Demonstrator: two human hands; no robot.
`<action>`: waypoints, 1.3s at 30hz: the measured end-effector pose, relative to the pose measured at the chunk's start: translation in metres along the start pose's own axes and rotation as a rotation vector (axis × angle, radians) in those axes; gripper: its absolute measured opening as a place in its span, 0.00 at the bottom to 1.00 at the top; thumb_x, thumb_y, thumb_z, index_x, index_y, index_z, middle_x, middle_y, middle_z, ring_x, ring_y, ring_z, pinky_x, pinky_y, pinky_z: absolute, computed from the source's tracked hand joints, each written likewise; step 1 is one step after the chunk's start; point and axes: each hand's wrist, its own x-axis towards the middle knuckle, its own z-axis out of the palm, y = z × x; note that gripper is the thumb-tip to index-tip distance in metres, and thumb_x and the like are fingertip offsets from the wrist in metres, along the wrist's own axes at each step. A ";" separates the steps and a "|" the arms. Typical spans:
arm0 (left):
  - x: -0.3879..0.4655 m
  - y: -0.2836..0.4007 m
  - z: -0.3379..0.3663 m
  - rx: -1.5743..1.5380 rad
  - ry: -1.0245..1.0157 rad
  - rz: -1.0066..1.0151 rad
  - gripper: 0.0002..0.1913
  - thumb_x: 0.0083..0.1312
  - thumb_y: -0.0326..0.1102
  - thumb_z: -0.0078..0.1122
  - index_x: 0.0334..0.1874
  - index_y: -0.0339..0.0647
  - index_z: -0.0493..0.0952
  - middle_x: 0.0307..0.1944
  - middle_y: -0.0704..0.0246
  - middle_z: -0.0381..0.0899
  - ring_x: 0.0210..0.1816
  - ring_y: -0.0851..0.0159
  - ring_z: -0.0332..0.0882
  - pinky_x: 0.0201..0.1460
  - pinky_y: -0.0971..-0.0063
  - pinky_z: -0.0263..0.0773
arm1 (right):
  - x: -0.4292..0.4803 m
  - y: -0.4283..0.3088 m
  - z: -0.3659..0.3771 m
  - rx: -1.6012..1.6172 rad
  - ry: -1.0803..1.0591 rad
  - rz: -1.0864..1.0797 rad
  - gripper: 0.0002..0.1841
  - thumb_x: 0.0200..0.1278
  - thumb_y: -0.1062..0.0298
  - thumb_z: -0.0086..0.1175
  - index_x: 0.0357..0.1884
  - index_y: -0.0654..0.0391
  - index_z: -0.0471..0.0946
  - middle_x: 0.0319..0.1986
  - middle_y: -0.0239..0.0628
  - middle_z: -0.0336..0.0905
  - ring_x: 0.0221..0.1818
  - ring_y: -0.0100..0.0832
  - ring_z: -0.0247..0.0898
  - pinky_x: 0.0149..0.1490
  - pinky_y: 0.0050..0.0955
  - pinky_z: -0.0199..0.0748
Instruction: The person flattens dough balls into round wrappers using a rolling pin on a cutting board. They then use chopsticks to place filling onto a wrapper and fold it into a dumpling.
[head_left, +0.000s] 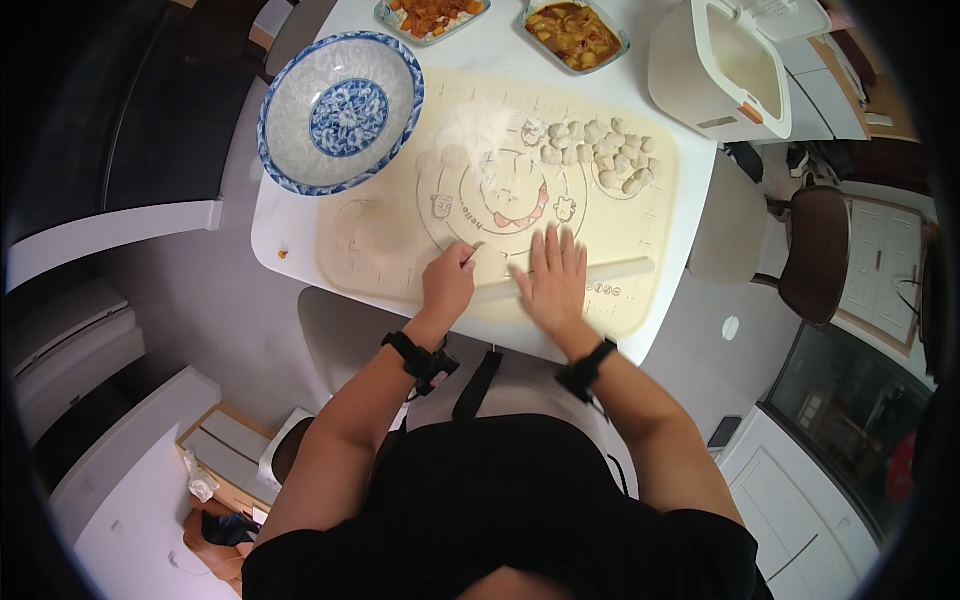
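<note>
My left hand (450, 281) pinches the edge of a flat, thin dough round (490, 262) between thumb and fingers. My right hand (558, 277), slightly blurred, lies palm down over a pale rolling pin (621, 269), its fingers spread. The pin runs from beside my left hand to the right, and part of it is hidden under my right hand. Beneath them is a cream-coloured pastry mat (375, 262) with printed circles and figures. Several small dough pieces (611, 150) are gathered at its upper right. Flour dusts the upper middle of the mat.
A large blue and white bowl (349, 116) overlaps the mat's upper left corner. Two dishes of food, one orange-red (433, 16) and one a brown stew (576, 36), stand at the far side. A white open bin (712, 75) is at the far right. Chairs (814, 255) stand around the table.
</note>
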 end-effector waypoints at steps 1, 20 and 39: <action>0.001 0.001 0.001 0.022 0.003 0.066 0.06 0.64 0.32 0.66 0.41 0.41 0.83 0.37 0.59 0.86 0.43 0.49 0.83 0.47 0.57 0.75 | 0.026 0.000 0.005 0.011 -0.011 0.023 0.44 0.70 0.39 0.51 0.77 0.64 0.58 0.76 0.56 0.53 0.79 0.57 0.43 0.77 0.63 0.41; 0.031 0.004 -0.001 0.254 -0.280 0.276 0.08 0.62 0.34 0.66 0.41 0.41 0.83 0.36 0.60 0.87 0.42 0.49 0.84 0.46 0.59 0.77 | 0.057 0.003 0.016 0.085 0.155 -0.005 0.44 0.70 0.40 0.51 0.77 0.64 0.57 0.78 0.53 0.50 0.80 0.54 0.41 0.77 0.64 0.40; 0.011 -0.013 -0.012 0.249 -0.205 0.191 0.07 0.61 0.34 0.66 0.37 0.41 0.83 0.37 0.59 0.84 0.43 0.48 0.82 0.46 0.55 0.75 | -0.028 -0.003 -0.005 0.073 -0.029 -0.145 0.40 0.64 0.49 0.60 0.73 0.64 0.64 0.74 0.55 0.57 0.77 0.57 0.49 0.77 0.56 0.46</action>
